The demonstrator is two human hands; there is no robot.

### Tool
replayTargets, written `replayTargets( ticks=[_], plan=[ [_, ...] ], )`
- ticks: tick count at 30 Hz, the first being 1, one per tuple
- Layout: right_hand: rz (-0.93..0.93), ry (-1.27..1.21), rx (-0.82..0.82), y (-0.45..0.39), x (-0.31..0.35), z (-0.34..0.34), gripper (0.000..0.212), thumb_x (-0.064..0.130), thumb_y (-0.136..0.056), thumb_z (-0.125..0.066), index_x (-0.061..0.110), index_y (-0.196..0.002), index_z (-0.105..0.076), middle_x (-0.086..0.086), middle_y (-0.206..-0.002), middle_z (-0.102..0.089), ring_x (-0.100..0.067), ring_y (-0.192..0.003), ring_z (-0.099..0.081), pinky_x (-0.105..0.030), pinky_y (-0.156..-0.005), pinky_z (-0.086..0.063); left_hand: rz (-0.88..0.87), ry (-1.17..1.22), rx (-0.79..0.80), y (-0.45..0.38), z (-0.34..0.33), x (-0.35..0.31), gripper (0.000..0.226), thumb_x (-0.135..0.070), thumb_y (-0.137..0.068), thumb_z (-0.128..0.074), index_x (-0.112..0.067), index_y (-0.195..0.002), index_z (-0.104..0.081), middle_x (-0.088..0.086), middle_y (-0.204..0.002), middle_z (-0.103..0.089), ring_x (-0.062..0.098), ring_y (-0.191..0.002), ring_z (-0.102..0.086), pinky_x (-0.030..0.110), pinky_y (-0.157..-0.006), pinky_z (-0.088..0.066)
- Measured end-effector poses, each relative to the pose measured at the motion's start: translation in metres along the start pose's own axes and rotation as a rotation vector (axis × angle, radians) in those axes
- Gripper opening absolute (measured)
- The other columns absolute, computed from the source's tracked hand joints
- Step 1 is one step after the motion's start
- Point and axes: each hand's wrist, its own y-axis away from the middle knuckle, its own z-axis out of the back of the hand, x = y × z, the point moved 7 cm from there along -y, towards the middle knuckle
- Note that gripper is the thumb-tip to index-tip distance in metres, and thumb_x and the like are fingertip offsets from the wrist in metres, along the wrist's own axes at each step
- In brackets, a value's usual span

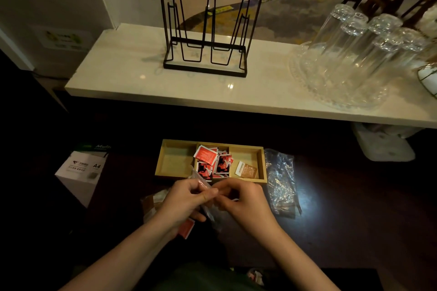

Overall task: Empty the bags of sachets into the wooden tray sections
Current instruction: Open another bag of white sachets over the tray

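Head view, left hand (186,198) and right hand (243,201) pinching clear bag (204,185), perhaps empty, before wooden tray (176,160)

A black wire rack with a wooden handle (205,30) stands on the pale marble counter (132,73), well apart from upturned clear drinking glasses (359,38). A white A4 paper box (80,172) sits lower left.

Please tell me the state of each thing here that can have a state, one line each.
Wooden tray: left section empty, middle heaped with red sachets, right holds one brown sachet.
Clear bag in hands: pinched by left hand and right hand.
Bag beside tray: lying flat, apparently empty.
Glasses: upside down.
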Motion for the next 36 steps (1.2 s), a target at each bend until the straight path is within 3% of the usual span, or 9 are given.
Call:
replayTargets(
  ticks=[6,9,14,18,23,27,31,33,36],
  plan=[
    [-0.054,-0.04,0.018,0.005,-0.01,-0.005,0.006,0.023,-0.082,-0.07,0.025,-0.086,-0.074,0.014,-0.071,-0.069,-0.002,-0.069,-0.066,-0.023,-0.065,-0.056,0.028,0.024,0.014,0.007,0.0,0.008,0.022,-0.022,-0.08,-0.07,-0.003,-0.09,-0.067,0.012,-0.091,-0.072,0.018,-0.078,-0.071,0.026,-0.052,-0.054],
    [-0.063,-0.028,0.002,0.004,-0.012,-0.004,0.008,0.019,-0.083,-0.069,0.025,-0.083,-0.075,0.018,-0.063,-0.066,-0.001,-0.065,-0.065,-0.018,-0.059,-0.052,0.02,0.029,0.033,0.008,0.0,0.008,0.022,-0.022,-0.081,-0.068,-0.001,-0.09,-0.066,0.012,-0.09,-0.071,0.019,-0.078,-0.071,0.027,-0.051,-0.054],
    [-0.027,0.019,-0.009,0.003,-0.002,-0.005,0.008,0.021,-0.087,-0.064,0.025,-0.086,-0.071,0.006,-0.073,-0.069,-0.007,-0.065,-0.066,-0.032,-0.063,-0.057,-0.056,-0.014,0.021,0.008,-0.004,0.001,0.026,-0.024,-0.087,-0.062,0.002,-0.089,-0.063,0.018,-0.088,-0.068,0.023,-0.079,-0.068,0.026,-0.049,-0.052],
    [-0.012,0.077,-0.034,-0.001,0.002,0.001,0.008,0.023,-0.085,-0.065,0.02,-0.078,-0.069,0.012,-0.065,-0.062,-0.002,-0.064,-0.058,-0.023,-0.062,-0.048,-0.089,-0.078,0.008,0.005,-0.003,-0.003,0.026,-0.022,-0.09,-0.058,0.005,-0.088,-0.058,0.021,-0.087,-0.065,0.022,-0.075,-0.067,0.025,-0.046,-0.051],
    [-0.043,0.234,-0.143,-0.006,-0.007,0.017,0.01,0.012,-0.085,-0.059,0.016,-0.076,-0.06,0.006,-0.067,-0.059,-0.006,-0.058,-0.054,-0.014,-0.052,-0.04,-0.093,-0.145,-0.078,0.005,0.007,-0.008,0.023,-0.013,-0.09,-0.056,-0.009,-0.068,-0.054,0.006,-0.063,-0.061,0.033,-0.066,-0.064,0.031,-0.043,-0.049],
    [-0.145,0.424,-0.295,-0.007,-0.024,0.052,0.006,0.017,-0.079,-0.059,0.015,-0.075,-0.055,0.0,-0.07,-0.061,-0.021,-0.062,-0.058,-0.031,-0.053,-0.042,-0.21,-0.57,-0.306,0.012,0.033,-0.03,0.035,-0.014,-0.078,-0.06,-0.018,-0.047,-0.045,0.0,-0.047,-0.049,0.018,-0.048,-0.048,0.033,-0.051,-0.042],
    [0.141,0.538,-0.223,0.001,0.012,0.036,0.022,0.018,-0.078,-0.042,0.013,-0.094,-0.056,-0.003,-0.093,-0.054,-0.024,-0.082,-0.056,-0.032,-0.058,-0.042,-0.283,-0.641,-0.341,0.018,0.021,-0.048,0.041,-0.018,-0.075,-0.062,-0.02,-0.043,-0.037,-0.005,-0.042,-0.038,0.011,-0.045,-0.039,0.025,-0.048,-0.03],
    [0.328,0.465,-0.118,0.008,0.037,0.024,0.029,0.018,-0.077,-0.047,0.015,-0.104,-0.056,-0.001,-0.099,-0.053,-0.019,-0.091,-0.053,-0.029,-0.07,-0.047,-0.302,-0.625,-0.326,0.017,0.016,-0.053,0.04,-0.019,-0.076,-0.064,-0.019,-0.044,-0.04,-0.005,-0.042,-0.04,0.011,-0.045,-0.039,0.026,-0.046,-0.029],
    [0.435,0.41,0.023,0.016,0.055,0.006,0.043,0.015,-0.077,-0.056,0.017,-0.12,-0.049,0.001,-0.105,-0.052,-0.012,-0.096,-0.049,-0.02,-0.08,-0.04,-0.297,-0.592,-0.295,0.014,0.015,-0.056,0.022,-0.019,-0.075,-0.063,-0.013,-0.054,-0.057,0.001,-0.051,-0.056,0.022,-0.055,-0.054,0.037,-0.052,-0.043]
  ],
)
